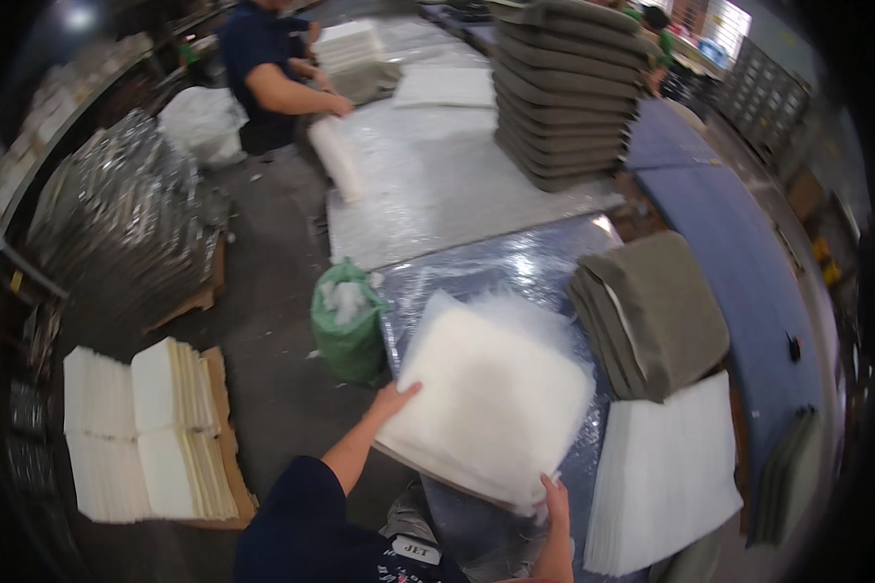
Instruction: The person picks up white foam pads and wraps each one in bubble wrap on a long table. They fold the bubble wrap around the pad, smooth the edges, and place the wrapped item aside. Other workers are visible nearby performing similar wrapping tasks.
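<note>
A square cream foam pad [476, 398] with a thin white fibre layer [525, 316] spreading past its far edges is tilted over the table wrapped in clear film [593, 243]. At its left edge my left hand [396, 399] grips it, thumb on top and the other fingers hidden beneath. My right hand [555, 497] is closed on its near right corner. To the right of the pad lie folded grey-brown cushion covers [666, 311], and nearer me a stack of white fibre sheets [661, 476].
Left of the table stands a green sack [348, 330] of white fluff. Foam pads are stacked [156, 428] on the floor at left, film-wrapped goods [126, 214] behind them. A tall stack of grey cushions [569, 97] rises at the far table, where another person [272, 78] works.
</note>
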The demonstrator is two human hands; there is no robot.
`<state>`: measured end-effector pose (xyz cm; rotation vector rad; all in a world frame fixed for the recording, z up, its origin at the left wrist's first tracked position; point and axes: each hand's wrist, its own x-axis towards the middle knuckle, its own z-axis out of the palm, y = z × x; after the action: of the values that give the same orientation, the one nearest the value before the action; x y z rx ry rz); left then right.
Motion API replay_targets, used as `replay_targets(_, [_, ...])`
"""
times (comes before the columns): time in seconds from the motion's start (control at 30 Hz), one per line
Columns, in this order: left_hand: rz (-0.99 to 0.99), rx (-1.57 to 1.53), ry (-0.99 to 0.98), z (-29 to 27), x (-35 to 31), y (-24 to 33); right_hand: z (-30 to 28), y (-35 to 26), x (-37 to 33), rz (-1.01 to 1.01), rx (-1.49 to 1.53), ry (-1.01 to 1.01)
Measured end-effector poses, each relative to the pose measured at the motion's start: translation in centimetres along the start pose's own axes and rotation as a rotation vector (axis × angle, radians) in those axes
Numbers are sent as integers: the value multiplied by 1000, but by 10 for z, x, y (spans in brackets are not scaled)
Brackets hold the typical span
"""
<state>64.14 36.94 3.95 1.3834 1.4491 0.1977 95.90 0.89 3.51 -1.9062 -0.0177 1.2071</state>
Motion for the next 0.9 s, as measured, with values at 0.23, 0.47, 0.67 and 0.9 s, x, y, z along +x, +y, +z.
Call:
replay_targets(0.23, [-94, -80, 211, 29, -49, -109, -73, 77, -70, -113, -14, 65])
replay_targets(0.47, [-136, -157, -13, 6, -72, -61, -73, 157, -90, -470, 177, 513])
replay_targets(0.67, [-160, -32, 40, 17, -54, -85, -15, 89, -115, -514, 125, 579])
replay_targets(0.9, [-145, 268, -65, 7, -49, -87, -4, 89, -97, -502, -192, 618])
